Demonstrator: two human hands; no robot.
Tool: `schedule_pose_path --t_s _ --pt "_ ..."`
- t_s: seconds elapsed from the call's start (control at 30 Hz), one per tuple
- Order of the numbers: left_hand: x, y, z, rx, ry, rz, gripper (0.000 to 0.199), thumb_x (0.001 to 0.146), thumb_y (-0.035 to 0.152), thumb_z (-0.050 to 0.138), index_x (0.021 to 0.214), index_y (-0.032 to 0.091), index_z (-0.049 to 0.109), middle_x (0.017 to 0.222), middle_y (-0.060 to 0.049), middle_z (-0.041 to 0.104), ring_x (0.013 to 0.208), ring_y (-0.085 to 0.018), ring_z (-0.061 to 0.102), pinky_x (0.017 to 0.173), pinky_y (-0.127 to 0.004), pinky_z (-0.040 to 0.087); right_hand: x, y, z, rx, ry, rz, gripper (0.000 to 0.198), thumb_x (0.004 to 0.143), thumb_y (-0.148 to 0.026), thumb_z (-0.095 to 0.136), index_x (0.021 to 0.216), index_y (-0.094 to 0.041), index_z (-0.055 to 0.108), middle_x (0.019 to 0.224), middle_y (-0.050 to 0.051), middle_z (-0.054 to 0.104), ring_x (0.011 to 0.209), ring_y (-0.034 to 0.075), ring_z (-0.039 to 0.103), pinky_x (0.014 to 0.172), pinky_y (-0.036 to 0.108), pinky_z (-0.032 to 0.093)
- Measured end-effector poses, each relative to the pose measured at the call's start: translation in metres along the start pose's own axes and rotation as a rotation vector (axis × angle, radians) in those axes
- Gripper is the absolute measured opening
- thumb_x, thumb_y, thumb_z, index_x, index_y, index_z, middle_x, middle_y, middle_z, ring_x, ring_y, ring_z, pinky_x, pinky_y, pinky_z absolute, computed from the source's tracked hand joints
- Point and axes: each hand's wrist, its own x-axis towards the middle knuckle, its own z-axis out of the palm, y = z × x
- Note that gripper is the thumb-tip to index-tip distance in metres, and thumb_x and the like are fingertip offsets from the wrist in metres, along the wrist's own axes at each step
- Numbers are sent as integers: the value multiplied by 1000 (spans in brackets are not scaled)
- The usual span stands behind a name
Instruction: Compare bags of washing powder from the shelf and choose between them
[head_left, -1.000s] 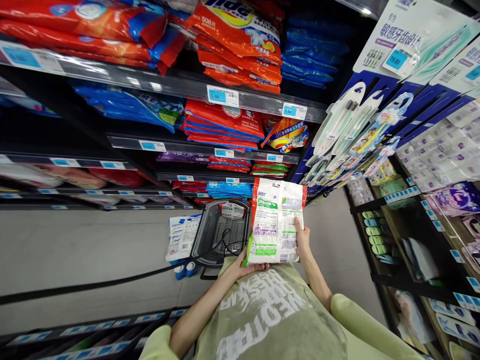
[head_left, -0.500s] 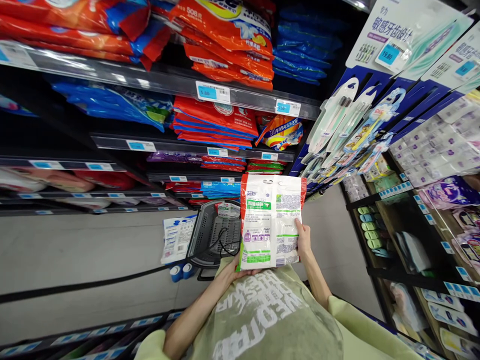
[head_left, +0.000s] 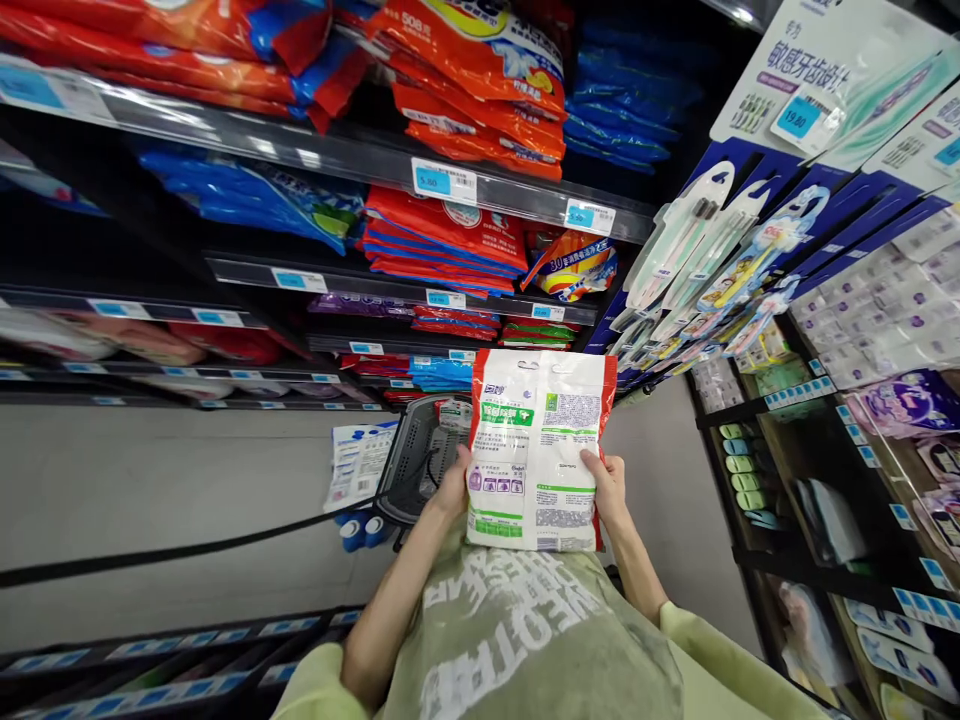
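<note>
Between my two hands, in front of my torso, is a white bag of laundry powder with red side edges and green bands, its printed back turned up toward me. My left hand grips its left edge, and my right hand its right edge, the thumb lying on the printed face. The fingers behind the bag are hidden. Just past my left hand stands a dark shopping basket on the floor, partly covered by the bag and my hand. A small packet shows inside it.
Shelves ahead hold stacked orange detergent bags and blue packs. Toothbrush packs hang at the right. A white package and blue bottles sit left of the basket. A black strap runs leftward from it.
My left hand has moved from the bag's bottom corner up to its left edge. The bag now sits straighter between both hands. The view has shifted slightly.
</note>
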Motion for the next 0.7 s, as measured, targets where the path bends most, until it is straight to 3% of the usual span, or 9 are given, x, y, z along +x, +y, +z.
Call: schedule_pose_path --t_s 0.1,0.17,0.3,0.4,0.6,0.7 --pt "-1 -5 1 85 33 -45 48 78 26 77 123 8 75 111 -18 82 112 -40 76 101 -51 60 8 -3 -11 -26 -91 38 61 70 -65 79 47 -24 41 48 -3 39 49 10 33 45 26 29" --pt "-3 -8 -2 106 22 -60 42 70 18 78 111 8 79 105 -17 83 109 -42 77 99 -53 61 12 -12 -18 -19 -149 81 56 68 -65 83 51 -23 49 51 -2 48 53 12 43 48 25 37" --pt "-7 -8 -12 59 -77 -66 47 64 15 76 110 7 80 106 -18 83 120 -46 72 108 -60 54 12 -32 -13 60 -199 85 41 68 -55 87 85 -22 71 80 3 72 77 22 67 69 30 55" --pt "-10 -7 -15 52 -132 -73 57 62 14 74 119 6 79 115 -18 81 129 -48 66 114 -63 49 9 -41 2 148 -155 73 44 63 -48 87 96 -23 72 92 4 76 91 28 73 76 33 58" --pt "-19 -9 -12 42 -78 -44 64 59 14 75 123 6 77 115 -19 81 129 -49 65 115 -64 47 6 -36 13 163 0 154 40 61 -41 79 96 -25 70 89 2 76 98 31 74 75 34 59" --pt "-23 -11 -7 12 -42 -4 69 57 14 75 126 6 76 116 -19 81 127 -50 66 114 -64 49 9 -33 13 281 15 145 33 58 -35 78 89 -25 70 83 0 77 95 29 73 76 34 59"
